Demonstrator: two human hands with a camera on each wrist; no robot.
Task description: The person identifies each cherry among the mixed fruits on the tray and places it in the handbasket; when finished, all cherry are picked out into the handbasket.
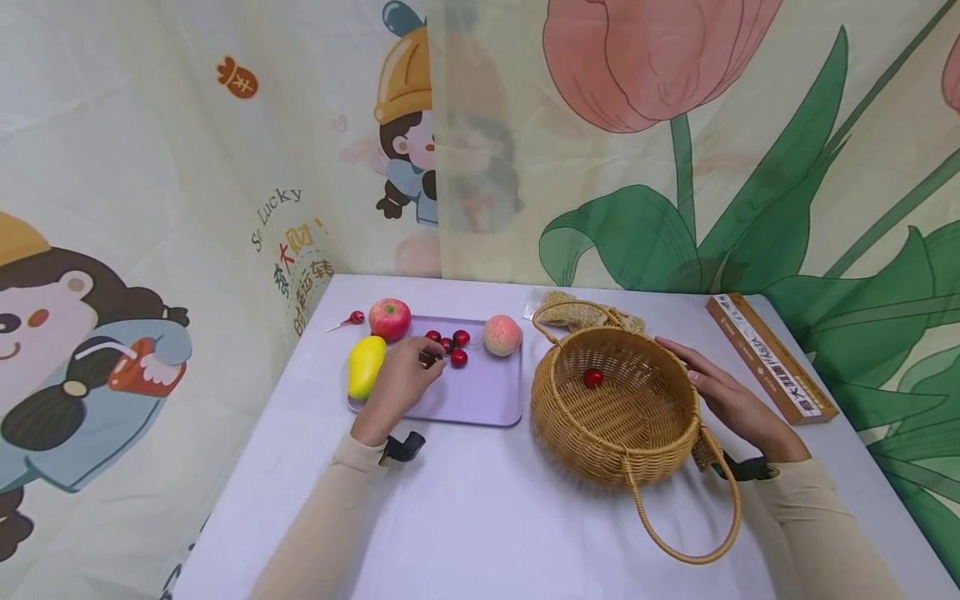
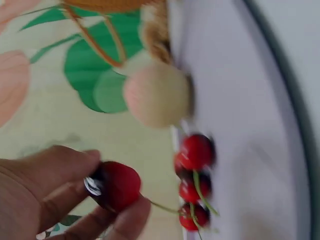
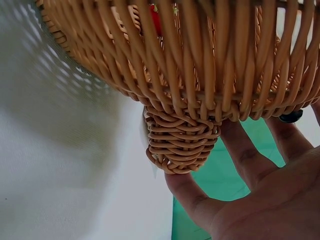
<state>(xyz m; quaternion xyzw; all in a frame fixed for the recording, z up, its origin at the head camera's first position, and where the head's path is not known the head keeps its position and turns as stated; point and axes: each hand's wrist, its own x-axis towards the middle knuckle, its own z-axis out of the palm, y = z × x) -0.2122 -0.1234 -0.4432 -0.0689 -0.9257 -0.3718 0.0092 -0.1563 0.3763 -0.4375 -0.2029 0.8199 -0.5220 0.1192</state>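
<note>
Over the lilac tray (image 1: 480,400), my left hand (image 1: 405,368) pinches a dark red cherry (image 2: 120,185) between thumb and fingers. Several more red cherries (image 1: 459,358) with green stems lie on the tray just past it. A peach (image 1: 502,335) sits at the tray's back right, a red apple (image 1: 390,319) at its back left, and a yellow mango (image 1: 366,367) by its left edge. My right hand (image 1: 738,408) rests with extended fingers against the right side of a round wicker basket (image 1: 577,446). One red cherry (image 1: 593,377) lies inside the basket.
Behind the basket is a clear bag of pale, grainy food (image 1: 566,312). A long brown pasta box (image 1: 772,358) lies at the right. A wrapped red lollipop (image 1: 356,317) is left of the apple. One basket handle (image 1: 723,550) droops toward the front; a printed curtain (image 1: 487,167) hangs behind.
</note>
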